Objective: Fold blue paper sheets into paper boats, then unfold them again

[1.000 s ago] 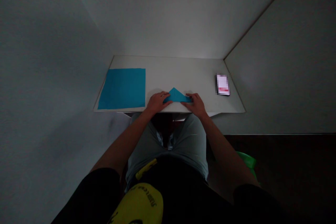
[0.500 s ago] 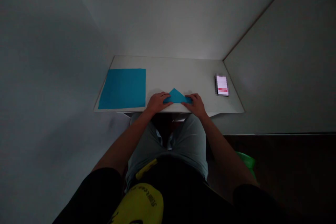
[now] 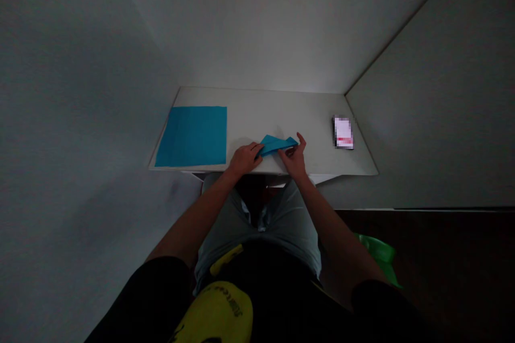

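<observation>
A small piece of folded blue paper [image 3: 274, 144] is between my hands near the front edge of the white table [image 3: 257, 102]. It has a peaked top, and its right end is raised and bent. My left hand [image 3: 245, 159] pinches the left end, thumb below and fingers on top. My right hand [image 3: 293, 158] grips the lower right edge with thumb and fingers, its index finger sticking up past the end of the paper. Off to the left lies a flat, square blue sheet [image 3: 192, 136].
A phone [image 3: 343, 132] with a lit, blurred screen lies at the table's right side. Walls rise behind the table and at its left and right. Below on the right, a green plastic object [image 3: 378, 254] stands over the dark floor, partly behind my arm.
The right end of the folded paper has come up and tilted; before, it lay level. My right hand has turned and shifted slightly left, its index finger lifted. My left hand keeps its hold.
</observation>
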Tool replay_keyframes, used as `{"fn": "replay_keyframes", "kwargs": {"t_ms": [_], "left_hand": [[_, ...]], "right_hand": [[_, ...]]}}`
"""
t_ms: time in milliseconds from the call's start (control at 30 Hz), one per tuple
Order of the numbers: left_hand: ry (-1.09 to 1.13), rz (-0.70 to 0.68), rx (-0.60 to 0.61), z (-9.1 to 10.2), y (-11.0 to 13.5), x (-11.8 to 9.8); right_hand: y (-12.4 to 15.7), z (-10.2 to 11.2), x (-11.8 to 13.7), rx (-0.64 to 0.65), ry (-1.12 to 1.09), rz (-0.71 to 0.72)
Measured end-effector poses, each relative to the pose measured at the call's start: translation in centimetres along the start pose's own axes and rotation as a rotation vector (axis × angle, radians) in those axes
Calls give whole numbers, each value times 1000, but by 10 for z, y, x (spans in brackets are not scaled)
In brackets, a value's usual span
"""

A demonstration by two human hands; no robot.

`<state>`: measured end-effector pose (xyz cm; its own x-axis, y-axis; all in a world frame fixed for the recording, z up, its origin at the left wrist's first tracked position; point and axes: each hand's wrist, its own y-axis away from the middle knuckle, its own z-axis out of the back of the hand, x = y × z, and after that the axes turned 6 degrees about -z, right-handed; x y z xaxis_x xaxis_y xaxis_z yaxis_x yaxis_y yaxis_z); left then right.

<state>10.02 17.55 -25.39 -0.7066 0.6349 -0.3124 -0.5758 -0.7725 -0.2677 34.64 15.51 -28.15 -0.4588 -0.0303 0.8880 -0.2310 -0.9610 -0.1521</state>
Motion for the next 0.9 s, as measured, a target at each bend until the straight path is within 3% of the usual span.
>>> {"fn": "replay_keyframes", "kwargs": {"t_ms": [133,333,600,800,900], "left_hand": [[-21,16,25,0,-1,0],[-24,-8,0,-5,-3,-3],[122,128,-172,-7,-2,-5],[123,130,-75,-7,-8,-7],[95,103,-93,-9,-9,-9]], "right_hand": [[-4,-21,4,-88,-79,-34],[-11,-41,7,-44,-3,-91],[-5,-41,14,10,36,-22],[-5,-40,21,75,79,-75],[-6,-41,20,44,94,-74]]}}
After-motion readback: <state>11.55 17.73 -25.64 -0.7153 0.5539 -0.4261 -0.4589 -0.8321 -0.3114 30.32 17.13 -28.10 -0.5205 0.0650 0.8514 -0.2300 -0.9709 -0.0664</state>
